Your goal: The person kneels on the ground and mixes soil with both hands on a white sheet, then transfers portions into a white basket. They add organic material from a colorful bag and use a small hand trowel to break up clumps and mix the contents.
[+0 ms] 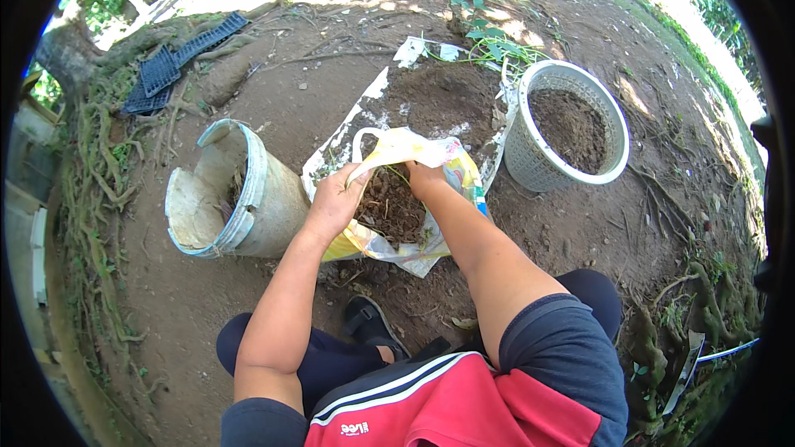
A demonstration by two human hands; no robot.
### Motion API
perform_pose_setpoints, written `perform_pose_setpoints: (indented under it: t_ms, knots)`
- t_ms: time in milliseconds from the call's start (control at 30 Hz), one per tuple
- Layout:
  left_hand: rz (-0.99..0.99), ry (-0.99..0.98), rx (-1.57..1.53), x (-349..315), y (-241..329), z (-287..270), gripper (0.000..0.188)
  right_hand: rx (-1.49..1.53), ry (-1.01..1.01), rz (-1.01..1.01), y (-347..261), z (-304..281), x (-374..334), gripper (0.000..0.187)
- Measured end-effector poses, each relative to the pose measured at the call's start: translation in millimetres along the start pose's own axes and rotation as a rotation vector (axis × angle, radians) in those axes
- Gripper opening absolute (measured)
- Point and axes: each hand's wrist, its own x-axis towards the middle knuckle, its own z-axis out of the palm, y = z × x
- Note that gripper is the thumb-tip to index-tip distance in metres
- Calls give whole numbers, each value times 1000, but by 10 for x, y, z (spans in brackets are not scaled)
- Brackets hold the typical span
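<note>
A yellow and white plastic bag (464, 167) stands between my hands with its mouth open toward me. Brown, fibrous soil (389, 209) shows inside it. My left hand (333, 203) is closed on the bag's left rim, near a white loop handle (358, 145). On the far right side of the mouth, my right hand (426, 182) grips the rim, its fingertips partly hidden by the plastic. Beneath and beyond the bag lies a white sheet (364, 103) with a heap of dark soil (443, 95) on it.
A broken, whitish bucket (277, 207) leans at the left. To the right stands a perforated light grey basket (538, 145) holding soil. Green vine cuttings (501, 48) lie behind the sheet. Black seedling trays (161, 70) rest by tree roots (103, 141) at the far left.
</note>
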Motion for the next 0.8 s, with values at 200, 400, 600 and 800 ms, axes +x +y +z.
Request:
perform_pose_setpoints:
  t_ms: [200,400,600,800]
  knots:
    - [-30,-45,-10,0,103,-20,31,105,-61,38,98,92,106,45]
    - [-96,-72,-140,48,-27,-113,31,115,-133,46,100,-12,301,51]
    - [-76,45,-88,128,-311,-179,32,111,-182,42,50,-42,297,58]
    - [-88,165,-67,238,-436,-77,36,213,-164,78,-80,-364,-74,72]
